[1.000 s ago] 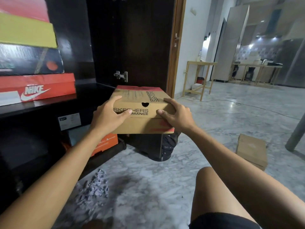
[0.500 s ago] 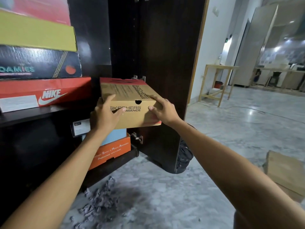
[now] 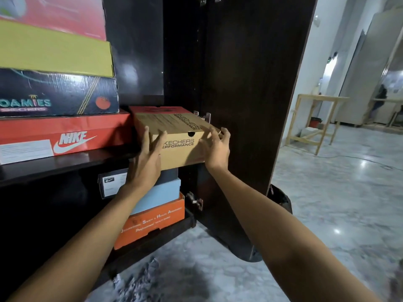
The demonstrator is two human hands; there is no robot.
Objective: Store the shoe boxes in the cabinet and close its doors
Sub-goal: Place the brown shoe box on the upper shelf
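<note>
The floor (image 3: 327,203) is shiny grey marble, and a tall dark cabinet (image 3: 139,62) stands open on it. Its door (image 3: 250,83) is swung wide, to the right of the brown Skechers box (image 3: 174,136).

The brown Skechers box sits on the cabinet's shelf (image 3: 54,166), with its front end sticking out past the shelf edge. Just to its left, almost touching, is the red Nike box (image 3: 65,134). On top of the Nike box lie a dark blue box (image 3: 56,94) and a yellow box (image 3: 54,53). Below the Skechers box, on the bottom of the cabinet, a light blue box (image 3: 161,197) rests on an orange box (image 3: 152,221).

The left hand (image 3: 148,164) lies flat on the front left corner of the Skechers box, fingers (image 3: 159,144) straight and spread. The right hand (image 3: 218,149) is at the front right corner, fingers (image 3: 209,136) loosely bent and spread, only the tips near the top edge. I cannot tell if they touch it.

The box is cardboard, so it is probably light and stiff, but the walls could dent if squeezed hard. The lid looks like it just sits on top, so lifting by the lid could pop it off. The best way is probably flat palms on the front face, pushing straight back. The cardboard should slide easily on the smooth shelf. It must go all the way in, or the door may bump it.
</note>
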